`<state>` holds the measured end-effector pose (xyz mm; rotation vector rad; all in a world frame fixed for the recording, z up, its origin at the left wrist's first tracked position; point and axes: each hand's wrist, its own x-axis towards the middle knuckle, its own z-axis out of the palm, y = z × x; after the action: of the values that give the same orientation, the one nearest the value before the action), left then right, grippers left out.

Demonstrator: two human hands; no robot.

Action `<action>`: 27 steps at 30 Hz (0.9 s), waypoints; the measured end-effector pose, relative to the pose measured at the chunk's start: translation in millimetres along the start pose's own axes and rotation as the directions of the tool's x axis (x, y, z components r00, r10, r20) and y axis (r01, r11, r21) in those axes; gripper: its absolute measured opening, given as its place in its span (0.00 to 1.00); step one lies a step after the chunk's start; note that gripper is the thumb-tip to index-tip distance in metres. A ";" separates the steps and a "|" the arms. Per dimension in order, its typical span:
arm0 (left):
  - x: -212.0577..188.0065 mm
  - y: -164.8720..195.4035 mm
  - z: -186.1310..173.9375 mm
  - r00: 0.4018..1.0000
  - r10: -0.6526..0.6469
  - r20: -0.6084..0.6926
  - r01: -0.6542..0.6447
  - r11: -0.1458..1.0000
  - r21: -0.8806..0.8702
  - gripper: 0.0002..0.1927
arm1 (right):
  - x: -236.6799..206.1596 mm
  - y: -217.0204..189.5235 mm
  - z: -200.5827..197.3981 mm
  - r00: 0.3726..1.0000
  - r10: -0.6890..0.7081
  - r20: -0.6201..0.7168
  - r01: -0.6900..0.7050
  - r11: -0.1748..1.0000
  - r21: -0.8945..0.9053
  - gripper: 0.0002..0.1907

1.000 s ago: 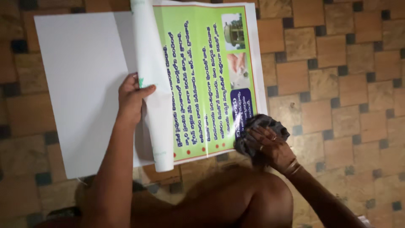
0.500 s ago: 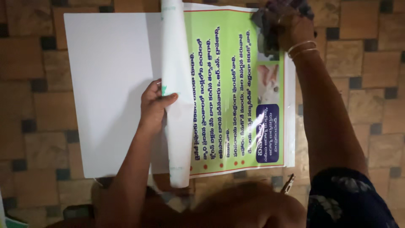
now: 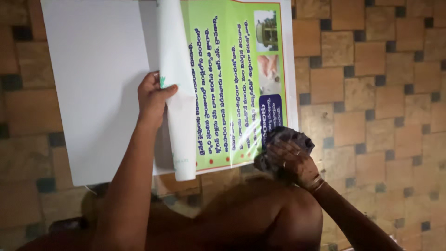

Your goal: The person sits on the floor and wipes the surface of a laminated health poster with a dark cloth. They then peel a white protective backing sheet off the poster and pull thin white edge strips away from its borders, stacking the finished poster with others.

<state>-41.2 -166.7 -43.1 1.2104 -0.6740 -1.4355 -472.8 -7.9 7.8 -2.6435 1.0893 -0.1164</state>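
My left hand [image 3: 155, 95] sits left of the frame's centre, fingers curled and thumb pinched closed, forearm running down to the lower left. My right hand [image 3: 290, 160] presses palm-down at lower right of centre, fingers bunched, wrist bent, bangles on it.

Two bare forearms, no sleeves in view. Left hand [image 3: 155, 95] at ten o'clock, unadorned as far as visible. Right hand [image 3: 290, 160] at four o'clock: rings on two fingers, thin metal bangles at wrist. Bare knee at six o'clock, uncovered by cloth.
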 end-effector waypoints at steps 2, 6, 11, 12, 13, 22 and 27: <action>-1.7 0.1 0.3 1.000 -0.011 0.000 0.011 1.000 -0.015 0.24 | -9.7 -5.1 -2.3 0.999 -0.007 0.048 0.011 0.996 -0.087 0.30; 1.3 3.8 -1.1 0.999 -0.037 0.004 0.037 0.999 0.026 0.23 | 7.2 16.4 0.8 0.991 -0.040 0.131 0.059 0.988 -0.143 0.29; 1.1 4.3 -0.8 0.999 -0.047 -0.004 0.047 0.999 0.015 0.23 | 118.9 95.1 -4.4 0.990 0.100 0.102 -0.066 0.955 -0.290 0.20; 0.8 4.3 -0.7 0.998 -0.052 -0.018 0.052 0.998 0.018 0.24 | 151.3 120.0 -13.0 0.984 0.053 -0.172 -0.006 0.966 0.259 0.15; 0.3 4.2 -0.5 0.998 -0.055 -0.010 0.055 0.998 0.000 0.24 | 183.1 143.2 -21.1 0.985 0.142 -0.101 -0.139 0.990 0.035 0.15; 3.1 5.4 -0.5 0.997 -0.073 0.002 0.073 0.990 -0.117 0.25 | 323.3 219.7 -43.1 0.964 0.111 -0.241 -0.233 0.789 -0.569 0.18; 4.1 4.8 -1.8 0.999 -0.046 -0.018 0.045 0.998 -0.042 0.23 | 228.9 153.4 -12.4 0.960 0.185 -0.211 -0.237 0.936 -0.260 0.26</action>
<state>-37.3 -171.4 -40.6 1.2121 -0.6048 -1.4670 -416.1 -275.0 -31.4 -2.7821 1.5522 -0.1742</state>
